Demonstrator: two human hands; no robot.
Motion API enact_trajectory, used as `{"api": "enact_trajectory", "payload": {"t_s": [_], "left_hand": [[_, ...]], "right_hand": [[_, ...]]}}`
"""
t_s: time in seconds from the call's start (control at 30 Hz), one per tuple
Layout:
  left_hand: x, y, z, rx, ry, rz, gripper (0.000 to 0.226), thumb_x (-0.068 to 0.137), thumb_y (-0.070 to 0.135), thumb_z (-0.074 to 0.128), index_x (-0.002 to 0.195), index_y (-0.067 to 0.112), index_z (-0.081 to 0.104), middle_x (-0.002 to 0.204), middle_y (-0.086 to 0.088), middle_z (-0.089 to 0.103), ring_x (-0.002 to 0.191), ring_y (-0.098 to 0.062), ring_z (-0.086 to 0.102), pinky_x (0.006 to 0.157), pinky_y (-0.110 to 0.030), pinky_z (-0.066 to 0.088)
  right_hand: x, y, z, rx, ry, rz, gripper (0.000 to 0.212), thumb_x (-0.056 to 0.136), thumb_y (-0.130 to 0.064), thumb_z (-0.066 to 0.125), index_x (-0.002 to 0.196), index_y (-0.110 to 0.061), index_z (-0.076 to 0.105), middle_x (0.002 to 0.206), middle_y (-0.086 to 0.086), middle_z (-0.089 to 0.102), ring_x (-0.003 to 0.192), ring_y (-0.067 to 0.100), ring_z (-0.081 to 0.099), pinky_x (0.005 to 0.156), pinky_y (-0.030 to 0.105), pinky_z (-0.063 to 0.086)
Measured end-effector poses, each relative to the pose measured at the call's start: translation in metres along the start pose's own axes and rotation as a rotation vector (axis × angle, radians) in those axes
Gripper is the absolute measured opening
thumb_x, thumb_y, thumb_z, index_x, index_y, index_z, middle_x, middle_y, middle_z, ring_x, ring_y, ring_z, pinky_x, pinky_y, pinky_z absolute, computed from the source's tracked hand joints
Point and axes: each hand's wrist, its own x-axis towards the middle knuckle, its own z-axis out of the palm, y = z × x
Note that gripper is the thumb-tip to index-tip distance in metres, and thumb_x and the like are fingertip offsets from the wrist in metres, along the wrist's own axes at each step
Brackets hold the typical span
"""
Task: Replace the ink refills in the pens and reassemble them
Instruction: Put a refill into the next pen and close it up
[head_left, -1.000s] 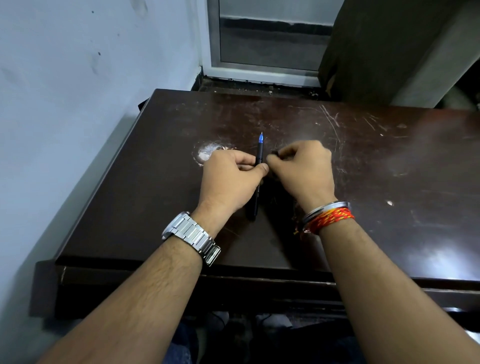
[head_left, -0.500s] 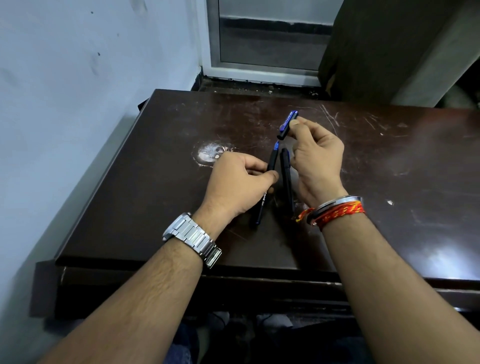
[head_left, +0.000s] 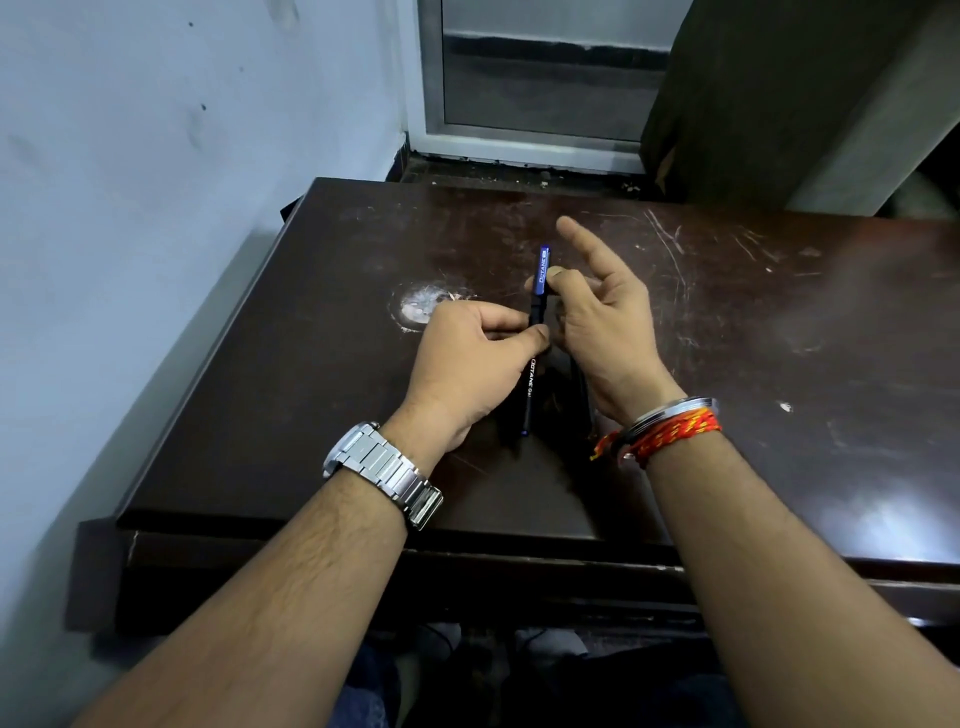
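A black pen (head_left: 529, 387) with white lettering is pinched at mid-barrel by my left hand (head_left: 470, 366), thumb against forefinger, above the dark wooden table (head_left: 311, 364). Its blue-clipped cap (head_left: 541, 275) sits on the pen's far end. My right hand (head_left: 602, 322) holds that cap between thumb and middle finger, with the index finger stretched out. A second dark pen (head_left: 582, 387) lies on the table under my right palm, mostly hidden.
A worn pale patch (head_left: 418, 306) marks the tabletop left of my hands. A blue-white wall runs along the table's left edge. A metal-framed door panel (head_left: 540, 78) and a dark slab (head_left: 753, 93) stand behind the table's far edge.
My right hand lifted the blue-clipped cap off the table and brought it onto the far end of the pen held by my left hand. The blue tip is now covered.
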Motion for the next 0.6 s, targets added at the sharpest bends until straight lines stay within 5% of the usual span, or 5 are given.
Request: {"api": "enact_trajectory", "payload": {"t_s": [0.13, 0.27, 0.43, 0.6], "left_hand": [[-0.0004, 0.0004, 0.0015, -0.034, 0.008, -0.003, 0.01, 0.087, 0.012, 0.077, 0.077, 0.016, 0.078, 0.069, -0.001, 0.077, 0.064, -0.008, 0.071, 0.06, -0.022, 0.055], [-0.0007, -0.0011, 0.0023, -0.085, 0.015, 0.001, 0.011, 0.087, 0.007, 0.075, 0.079, 0.013, 0.079, 0.08, -0.013, 0.079, 0.084, -0.032, 0.077, 0.086, -0.049, 0.061], [-0.0004, -0.0072, 0.007, -0.04, 0.035, -0.003, 0.014, 0.087, 0.011, 0.076, 0.074, 0.017, 0.078, 0.071, -0.007, 0.079, 0.074, -0.025, 0.076, 0.08, -0.048, 0.062], [0.0017, -0.0063, 0.0046, -0.024, 0.057, 0.024, 0.015, 0.085, 0.009, 0.077, 0.073, 0.018, 0.079, 0.07, -0.002, 0.079, 0.075, -0.022, 0.077, 0.079, -0.045, 0.063]], "right_hand": [[-0.003, 0.0014, 0.0023, -0.05, -0.04, -0.02, 0.038, 0.094, -0.002, 0.049, 0.109, -0.029, 0.071, 0.072, 0.005, 0.06, 0.067, 0.021, 0.047, 0.055, 0.022, 0.043], [-0.0028, 0.002, 0.0026, -0.048, -0.011, -0.026, 0.038, 0.093, -0.002, 0.049, 0.103, -0.029, 0.073, 0.063, -0.006, 0.062, 0.051, 0.005, 0.047, 0.049, 0.019, 0.043], [-0.0037, 0.0043, 0.0059, -0.13, 0.027, -0.04, 0.037, 0.091, -0.006, 0.049, 0.099, -0.031, 0.074, 0.071, 0.002, 0.064, 0.066, 0.014, 0.056, 0.064, 0.032, 0.052], [-0.0038, 0.0006, 0.0042, -0.056, 0.025, -0.025, 0.037, 0.091, -0.002, 0.047, 0.099, -0.027, 0.073, 0.054, -0.01, 0.06, 0.045, 0.005, 0.046, 0.044, 0.019, 0.042]]}}
